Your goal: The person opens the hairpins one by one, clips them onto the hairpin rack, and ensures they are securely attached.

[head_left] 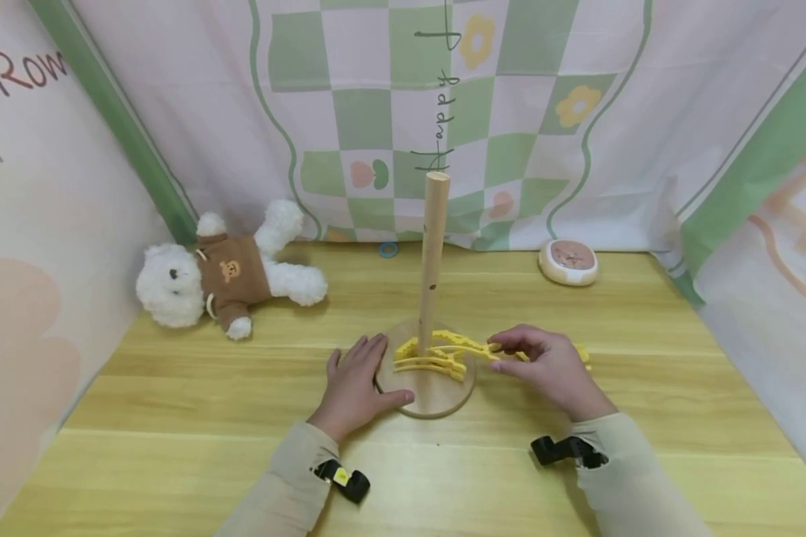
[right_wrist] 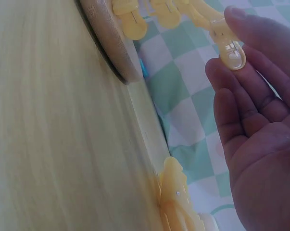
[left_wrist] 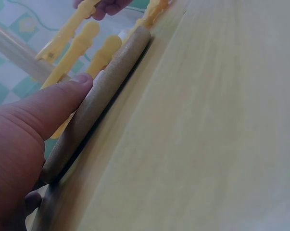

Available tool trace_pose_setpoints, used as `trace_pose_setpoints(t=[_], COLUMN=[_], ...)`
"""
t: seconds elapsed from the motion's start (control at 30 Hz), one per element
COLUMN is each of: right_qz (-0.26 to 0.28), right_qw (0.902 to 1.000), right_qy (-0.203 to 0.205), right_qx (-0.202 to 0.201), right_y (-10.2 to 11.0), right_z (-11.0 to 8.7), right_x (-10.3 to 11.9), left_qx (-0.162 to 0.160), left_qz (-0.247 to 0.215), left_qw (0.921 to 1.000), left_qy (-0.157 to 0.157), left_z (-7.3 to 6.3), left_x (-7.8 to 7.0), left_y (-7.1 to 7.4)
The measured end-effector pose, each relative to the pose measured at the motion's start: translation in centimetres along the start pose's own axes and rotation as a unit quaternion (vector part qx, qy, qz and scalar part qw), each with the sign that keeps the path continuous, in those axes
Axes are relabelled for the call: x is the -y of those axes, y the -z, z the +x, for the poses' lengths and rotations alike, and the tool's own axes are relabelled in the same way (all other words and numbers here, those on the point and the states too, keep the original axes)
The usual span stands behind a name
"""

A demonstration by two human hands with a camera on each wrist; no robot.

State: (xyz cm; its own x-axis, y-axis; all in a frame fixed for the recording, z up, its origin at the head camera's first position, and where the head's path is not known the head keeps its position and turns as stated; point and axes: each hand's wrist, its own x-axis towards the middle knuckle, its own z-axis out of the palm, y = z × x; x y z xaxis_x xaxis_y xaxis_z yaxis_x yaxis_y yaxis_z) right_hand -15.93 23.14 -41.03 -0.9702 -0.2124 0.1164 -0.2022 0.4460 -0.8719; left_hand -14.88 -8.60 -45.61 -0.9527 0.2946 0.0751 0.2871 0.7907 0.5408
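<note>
Wooden post (head_left: pixel 433 257) upright in the head view, yellow pieces (head_left: pixel 430 365) round its foot; your left hand (head_left: pixel 354 391) lies spread on the round base (head_left: pixel 436 404), while your right hand (head_left: pixel 549 371) pinches another yellow piece (head_left: pixel 483 349) beside it. Left wrist cam: your thumb (left_wrist: pixel 58 102) touches the rim. Right wrist cam: you've got that piece's end, more yellow stuff (right_wrist: pixel 174 199) on the tabletop (right_wrist: pixel 53 125).

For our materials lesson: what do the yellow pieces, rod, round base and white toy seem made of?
Yellow pieces: probably smooth plastic; one tip shines in the right wrist view. Rod and round base: likely wood, matt; pale tan, dark knot-like spots on the rod. White toy: apparently plush; fluffy pile.
</note>
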Motion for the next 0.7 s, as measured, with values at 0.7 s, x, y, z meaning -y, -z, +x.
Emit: trace_pose_setpoints(t=[0.7], right_qz=[0.017], right_qw=[0.9988], right_qy=[0.039], right_qx=[-0.024], right_y=[-2.3], right_z=[0.3], right_x=[0.5], left_qx=[0.010], left_qz=[0.009], left_qw=[0.9999], left_qy=[0.000], left_z=[0.0], left_x=[-0.5], left_y=[0.4])
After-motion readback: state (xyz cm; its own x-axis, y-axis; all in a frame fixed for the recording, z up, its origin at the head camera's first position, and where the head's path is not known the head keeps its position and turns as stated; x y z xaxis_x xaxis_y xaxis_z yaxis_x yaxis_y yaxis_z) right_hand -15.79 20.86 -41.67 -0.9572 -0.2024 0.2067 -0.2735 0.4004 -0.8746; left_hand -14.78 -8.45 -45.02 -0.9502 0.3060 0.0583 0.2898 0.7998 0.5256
